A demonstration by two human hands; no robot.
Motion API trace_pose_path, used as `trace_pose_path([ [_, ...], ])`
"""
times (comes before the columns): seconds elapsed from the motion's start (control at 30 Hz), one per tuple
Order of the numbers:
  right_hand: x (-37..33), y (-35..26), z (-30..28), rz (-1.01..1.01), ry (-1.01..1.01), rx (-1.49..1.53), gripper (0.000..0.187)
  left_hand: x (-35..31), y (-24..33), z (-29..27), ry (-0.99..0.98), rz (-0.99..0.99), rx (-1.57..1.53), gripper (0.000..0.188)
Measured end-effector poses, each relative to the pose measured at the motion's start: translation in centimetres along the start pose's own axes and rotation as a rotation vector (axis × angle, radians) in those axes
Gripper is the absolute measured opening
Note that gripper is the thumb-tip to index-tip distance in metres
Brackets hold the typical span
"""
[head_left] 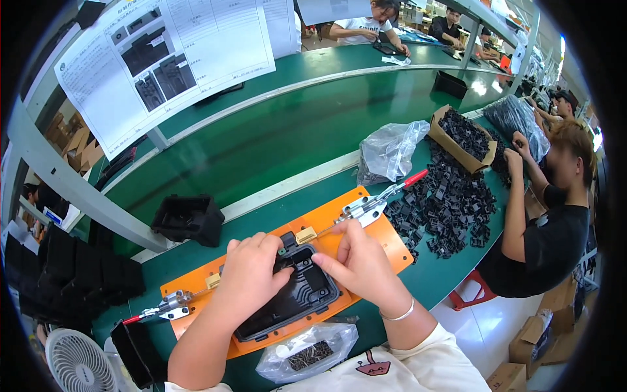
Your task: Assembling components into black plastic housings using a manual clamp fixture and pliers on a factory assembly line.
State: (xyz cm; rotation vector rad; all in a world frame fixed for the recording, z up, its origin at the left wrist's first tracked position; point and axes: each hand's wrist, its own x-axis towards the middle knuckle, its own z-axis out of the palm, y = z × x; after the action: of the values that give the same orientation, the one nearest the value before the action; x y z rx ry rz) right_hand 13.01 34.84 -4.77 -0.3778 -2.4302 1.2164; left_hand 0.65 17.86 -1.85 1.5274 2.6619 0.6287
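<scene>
A black plastic case (pixel 297 300) with a ribbed inside lies in an orange fixture plate (pixel 385 245) on the green bench. My left hand (pixel 251 271) bends over the case's upper left part, fingers closed around something dark that they mostly hide; its thumb reaches inside the rim. At the upper right corner is my right hand (pixel 359 264), its thumb tip against a small black part in the case. Its index finger is apart from the thumb, close to a brass-coloured block (pixel 305 235). Toggle clamps with red handles, one on the right (pixel 366 206) and one on the left (pixel 171 306), flank the case.
Small black parts (pixel 444 209) lie heaped right, beside a filled cardboard box (pixel 464 140) and a clear bag (pixel 392 150). A bag of screws (pixel 307 353) rests in front. A black bin (pixel 188 219), stacked black cases (pixel 85 268) and a fan (pixel 81 362) stand left. A co-worker (pixel 548 215) sits right.
</scene>
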Motion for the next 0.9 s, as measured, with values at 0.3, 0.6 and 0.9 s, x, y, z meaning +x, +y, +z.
trace_pose_path([
  [0.3, -0.1, 0.2, 1.4, -0.060, -0.050, 0.091, 0.029, 0.3, -0.4, -0.1, 0.049, 0.007, -0.116, 0.034],
  [0.6, 1.1, -0.6, 1.0, 0.103, -0.148, 0.475, 0.033, 0.0, 0.1, -1.6, 0.081, -0.057, -0.336, 0.033],
  [0.9, 3.2, -3.0, 0.0, 0.255, -0.301, 0.779, 0.042, 1.3, 0.1, -5.2, -0.037, -0.029, -0.289, 0.032],
])
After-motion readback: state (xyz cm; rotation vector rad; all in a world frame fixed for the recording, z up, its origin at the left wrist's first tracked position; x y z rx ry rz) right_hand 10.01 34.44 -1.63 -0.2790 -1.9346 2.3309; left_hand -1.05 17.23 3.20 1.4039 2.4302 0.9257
